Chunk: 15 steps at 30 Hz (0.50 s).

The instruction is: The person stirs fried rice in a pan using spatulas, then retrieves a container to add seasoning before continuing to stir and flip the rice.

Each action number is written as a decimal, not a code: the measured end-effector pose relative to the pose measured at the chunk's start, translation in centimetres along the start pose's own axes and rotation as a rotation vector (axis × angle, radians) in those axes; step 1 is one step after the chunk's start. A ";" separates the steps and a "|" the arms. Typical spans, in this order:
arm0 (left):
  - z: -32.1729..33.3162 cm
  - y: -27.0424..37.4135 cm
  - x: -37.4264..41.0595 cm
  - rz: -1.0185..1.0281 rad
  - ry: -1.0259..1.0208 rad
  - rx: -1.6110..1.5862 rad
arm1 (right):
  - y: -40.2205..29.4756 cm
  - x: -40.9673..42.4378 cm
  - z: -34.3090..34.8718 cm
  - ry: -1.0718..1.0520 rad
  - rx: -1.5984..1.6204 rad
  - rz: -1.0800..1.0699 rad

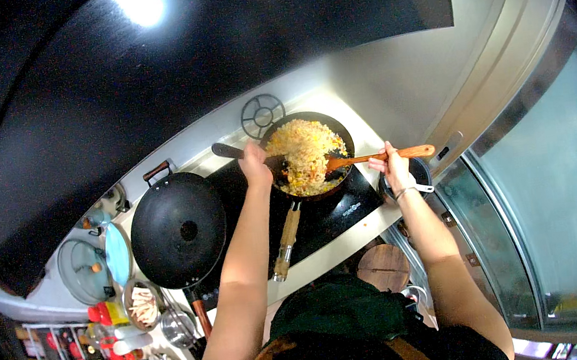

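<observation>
A dark frying pan [343, 125] with a wood-look handle stands on the black cooktop [344, 221], holding fried rice [305, 143] with yellow and orange bits. My left hand [255, 165] is closed around a dark-handled utensil [226, 150] at the pan's left edge; its far end is hidden by the rice. My right hand [391, 165] grips a wooden spatula [416, 151] by its handle, right of the pan. The spatula's blade rests against the rice inside the pan, which lies between my two hands.
A large black wok [177, 230] stands left on the cooktop. A round black rack [263, 113] lies behind the pan. A dark pot [418, 169] with a white handle is near my right wrist. Glass lid [82, 270], bowl of pale strips [143, 306] and bottles sit left; the black hood [230, 42] hangs above.
</observation>
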<state>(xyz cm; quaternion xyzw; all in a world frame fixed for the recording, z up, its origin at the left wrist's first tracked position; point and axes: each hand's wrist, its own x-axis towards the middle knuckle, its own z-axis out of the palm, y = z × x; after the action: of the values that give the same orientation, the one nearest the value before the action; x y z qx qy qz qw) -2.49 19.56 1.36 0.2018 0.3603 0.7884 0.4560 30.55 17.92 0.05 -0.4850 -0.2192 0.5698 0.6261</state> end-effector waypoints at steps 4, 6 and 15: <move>0.2 0.6 -1.3 0.015 -0.068 -0.087 | -3.3 -3.9 3.3 -0.163 -0.203 -0.253; 0.4 1.6 -1.3 0.060 -0.159 -0.074 | -5.6 -5.3 5.6 -0.286 -0.366 -0.368; 5.8 4.3 0.2 -0.033 -0.308 0.703 | -9.7 -2.9 11.8 -0.598 -0.940 -0.527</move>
<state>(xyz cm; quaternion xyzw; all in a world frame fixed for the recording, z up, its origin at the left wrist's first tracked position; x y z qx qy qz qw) -1.28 20.53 8.36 0.4563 0.5391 0.5696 0.4205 24.88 20.62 14.27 -0.4577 -0.7256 0.3497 0.3766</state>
